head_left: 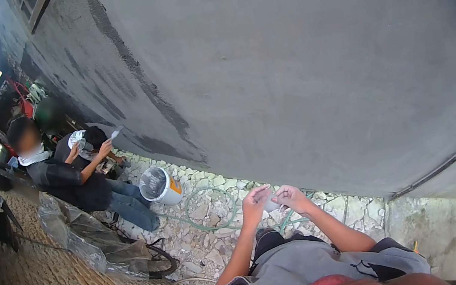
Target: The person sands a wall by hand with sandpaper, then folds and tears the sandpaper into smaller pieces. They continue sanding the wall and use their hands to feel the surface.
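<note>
In front of my body, my left hand (255, 201) is raised with its fingers curled inward. My right hand (291, 198) faces it a short way off, thumb and fingers pinched together. Between the two hands shows a small pale, flat piece (271, 202), and the fingertips of both hands seem to meet its edges. It is too small and washed out to name. Below the hands are broken stones and a loop of green hose (213, 227).
A grey plastered wall (314, 78) rises ahead. To the left, a white bucket (168, 192) stands beside a co-worker (73, 182) holding a putty knife (116, 133); another person (82, 147) bends by the wall. Clear plastic sheeting (83, 238) lies on the left.
</note>
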Motion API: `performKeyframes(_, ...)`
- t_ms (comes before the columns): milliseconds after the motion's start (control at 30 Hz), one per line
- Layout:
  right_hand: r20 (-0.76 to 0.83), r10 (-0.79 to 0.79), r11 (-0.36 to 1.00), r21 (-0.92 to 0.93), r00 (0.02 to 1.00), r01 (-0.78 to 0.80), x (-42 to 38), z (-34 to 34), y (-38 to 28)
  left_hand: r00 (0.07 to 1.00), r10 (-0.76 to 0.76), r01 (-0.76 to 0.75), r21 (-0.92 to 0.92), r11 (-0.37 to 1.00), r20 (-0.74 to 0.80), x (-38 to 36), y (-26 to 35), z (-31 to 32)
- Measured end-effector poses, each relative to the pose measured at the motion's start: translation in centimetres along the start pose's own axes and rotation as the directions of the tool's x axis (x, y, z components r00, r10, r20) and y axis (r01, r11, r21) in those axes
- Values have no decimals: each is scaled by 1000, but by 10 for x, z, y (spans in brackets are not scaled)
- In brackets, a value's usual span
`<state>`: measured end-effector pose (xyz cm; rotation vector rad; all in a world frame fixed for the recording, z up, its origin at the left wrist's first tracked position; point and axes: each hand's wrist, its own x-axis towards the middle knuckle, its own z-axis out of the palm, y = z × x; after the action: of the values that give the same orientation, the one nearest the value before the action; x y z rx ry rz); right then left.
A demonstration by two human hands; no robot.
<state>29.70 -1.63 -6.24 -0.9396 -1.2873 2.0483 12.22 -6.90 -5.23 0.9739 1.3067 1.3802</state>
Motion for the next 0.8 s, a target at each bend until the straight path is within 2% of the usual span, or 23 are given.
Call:
performKeyframes(133,-29,-32,997,-66,999,30,9,8,-8,1000,-14,14,60,998,-3,22,13,-5)
performKeyframes(233,-35,-52,993,-109,998,48,25,12,-8,999,-44,45,-40,998,29,35,14,-17)
performKeyframes(300,-48,-76,987,-148,996,68,35,17,-8,989,-140,149,-311,939,51,39,19,-24)
performKeyframes(333,-47,-96,979,-187,994,85,41,19,-7,989,-138,147,-318,936,53,43,15,-29)
performKeyframes(367,-45,-95,977,-196,994,85,47,21,-5,982,-171,190,-480,857,84,48,8,-36)
performKeyframes(400,-56,-148,943,-308,987,124,53,25,-4,974,-196,225,-625,748,116,53,6,-44)
performKeyframes(433,-56,-198,897,-413,979,158,61,29,-3,975,-194,215,-632,745,104,60,3,-50)
performKeyframes(467,-42,-189,896,-416,981,155,69,33,-1,963,-257,243,-675,696,81,64,0,-58)
performKeyframes(533,-53,-224,772,-619,973,144,77,53,-13,942,-334,258,-728,636,42,65,-1,-77)
performKeyframes(667,49,-173,725,-670,984,161,111,79,-14,917,-398,296,-725,622,33,89,0,-109)
performKeyframes(733,-15,72,815,-576,997,-67,122,94,-17,909,-416,290,-760,582,28,95,10,-115)
performKeyframes(767,-32,71,863,-500,997,-77,122,103,-19,921,-389,253,-776,578,11,103,2,-115)
performKeyframes(800,-28,79,863,-499,996,-82,126,105,-12,919,-395,252,-778,576,5,107,4,-115)
